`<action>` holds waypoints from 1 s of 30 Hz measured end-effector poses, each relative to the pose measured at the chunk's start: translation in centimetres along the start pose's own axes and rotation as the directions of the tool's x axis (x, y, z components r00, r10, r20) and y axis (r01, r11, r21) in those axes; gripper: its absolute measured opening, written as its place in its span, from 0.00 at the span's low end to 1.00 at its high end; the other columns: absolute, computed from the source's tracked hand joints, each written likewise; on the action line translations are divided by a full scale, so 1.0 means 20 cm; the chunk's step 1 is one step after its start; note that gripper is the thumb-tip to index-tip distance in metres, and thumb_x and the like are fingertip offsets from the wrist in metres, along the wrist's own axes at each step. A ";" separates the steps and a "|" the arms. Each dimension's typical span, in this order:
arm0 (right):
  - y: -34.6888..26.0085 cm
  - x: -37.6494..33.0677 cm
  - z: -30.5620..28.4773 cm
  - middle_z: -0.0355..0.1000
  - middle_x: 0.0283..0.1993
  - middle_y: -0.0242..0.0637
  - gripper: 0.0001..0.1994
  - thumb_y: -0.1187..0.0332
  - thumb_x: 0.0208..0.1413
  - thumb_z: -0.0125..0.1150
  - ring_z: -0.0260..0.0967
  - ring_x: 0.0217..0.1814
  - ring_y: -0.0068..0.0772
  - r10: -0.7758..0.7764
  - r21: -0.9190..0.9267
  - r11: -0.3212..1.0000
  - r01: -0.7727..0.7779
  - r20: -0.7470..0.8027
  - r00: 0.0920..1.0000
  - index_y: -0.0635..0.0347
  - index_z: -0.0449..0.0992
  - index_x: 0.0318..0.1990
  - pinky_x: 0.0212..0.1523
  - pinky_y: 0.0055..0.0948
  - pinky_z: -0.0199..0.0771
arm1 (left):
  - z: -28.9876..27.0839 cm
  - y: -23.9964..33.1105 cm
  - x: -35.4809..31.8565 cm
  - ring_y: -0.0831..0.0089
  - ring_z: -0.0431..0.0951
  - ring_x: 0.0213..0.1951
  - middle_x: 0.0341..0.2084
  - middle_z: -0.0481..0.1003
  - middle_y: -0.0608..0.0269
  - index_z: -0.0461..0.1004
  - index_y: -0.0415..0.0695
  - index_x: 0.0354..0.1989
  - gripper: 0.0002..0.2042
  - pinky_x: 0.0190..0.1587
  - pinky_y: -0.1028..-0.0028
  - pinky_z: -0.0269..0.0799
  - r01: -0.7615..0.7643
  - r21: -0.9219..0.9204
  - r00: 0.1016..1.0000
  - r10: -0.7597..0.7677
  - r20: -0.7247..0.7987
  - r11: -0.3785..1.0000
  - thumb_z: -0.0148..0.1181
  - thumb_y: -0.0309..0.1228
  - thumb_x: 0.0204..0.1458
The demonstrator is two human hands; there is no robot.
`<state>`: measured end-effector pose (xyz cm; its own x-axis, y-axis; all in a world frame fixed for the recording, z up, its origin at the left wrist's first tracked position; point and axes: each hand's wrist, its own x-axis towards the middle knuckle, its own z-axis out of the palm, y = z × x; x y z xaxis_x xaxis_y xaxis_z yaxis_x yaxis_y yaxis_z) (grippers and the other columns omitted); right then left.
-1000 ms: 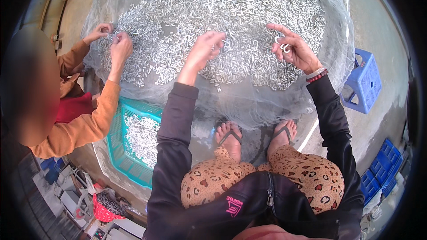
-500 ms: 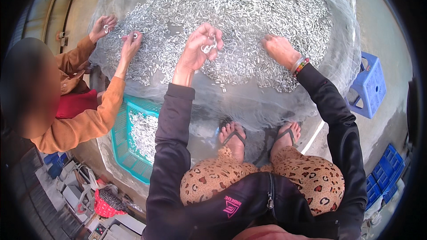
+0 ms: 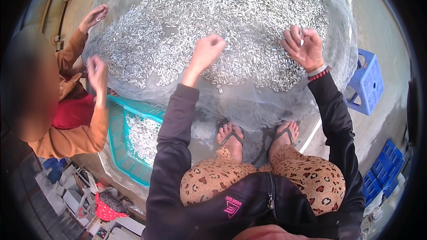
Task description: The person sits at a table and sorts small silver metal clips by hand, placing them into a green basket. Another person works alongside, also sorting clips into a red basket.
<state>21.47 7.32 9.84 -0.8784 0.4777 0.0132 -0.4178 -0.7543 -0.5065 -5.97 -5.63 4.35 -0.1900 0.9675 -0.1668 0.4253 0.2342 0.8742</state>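
A broad layer of small silvery-white metal pieces point(image 3: 249, 13), many short and oblong, some curved like hooks, lies on a sheer mesh sheet point(image 3: 267, 102) in front of me. My left hand point(image 3: 207, 52) is just above the near middle of the layer, its fingers curled inward. The back of that hand hides whatever is in them. My right hand point(image 3: 304, 49) is raised over the right part of the layer, palm turned up. Its bent fingers hold a small white metal piece point(image 3: 302, 42) close to the thumb.
A co-worker in orange sleeves point(image 3: 100, 120) sits at the left, both hands by the layer's left edge. Between us stands a teal basket point(image 3: 116, 151) holding white curved pieces. A blue plastic stool point(image 3: 368, 82) is at the right, with blue crates point(image 3: 384, 169) nearer.
My left hand has turned over, hiding the curved white pieces seen in it before. My right hand has moved right, lifted off the layer and turned palm up. The co-worker's hands have shifted left.
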 end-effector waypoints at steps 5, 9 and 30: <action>0.01 0.11 0.00 0.56 0.20 0.33 0.16 0.62 0.60 0.49 0.53 0.19 0.22 0.061 0.102 0.993 -0.067 0.059 0.996 0.57 0.58 0.21 0.16 0.17 0.58 | -0.18 0.07 -0.02 0.82 0.58 0.19 0.21 0.65 0.65 0.68 0.39 0.30 0.11 0.16 0.85 0.49 0.142 -0.882 0.981 0.054 0.186 0.449 0.48 0.35 0.52; 0.06 0.22 0.05 0.63 0.24 0.33 0.08 0.66 0.59 0.50 0.60 0.24 0.22 0.171 0.066 0.984 -0.166 -0.080 0.982 0.62 0.69 0.34 0.18 0.14 0.59 | -0.17 0.09 -0.01 0.82 0.60 0.18 0.26 0.71 0.59 0.70 0.36 0.34 0.20 0.16 0.85 0.48 0.181 -0.857 0.983 -0.081 0.163 0.483 0.43 0.44 0.58; 0.41 0.25 -0.09 0.74 0.27 0.39 0.09 0.67 0.53 0.57 0.75 0.33 0.36 -0.053 -0.971 -0.118 -0.208 -0.203 0.978 0.62 0.76 0.38 0.35 0.41 0.74 | -0.23 0.02 -0.11 0.85 0.63 0.25 0.17 0.65 0.77 0.76 0.47 0.30 0.08 0.28 0.80 0.59 0.197 0.136 0.979 -0.187 -0.080 0.971 0.68 0.34 0.46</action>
<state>14.00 4.31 4.24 -0.7896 0.5984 -0.1358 0.4576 0.4267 -0.7801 -9.51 -8.16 7.21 -0.3362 0.8958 -0.2907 0.4959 0.4308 0.7540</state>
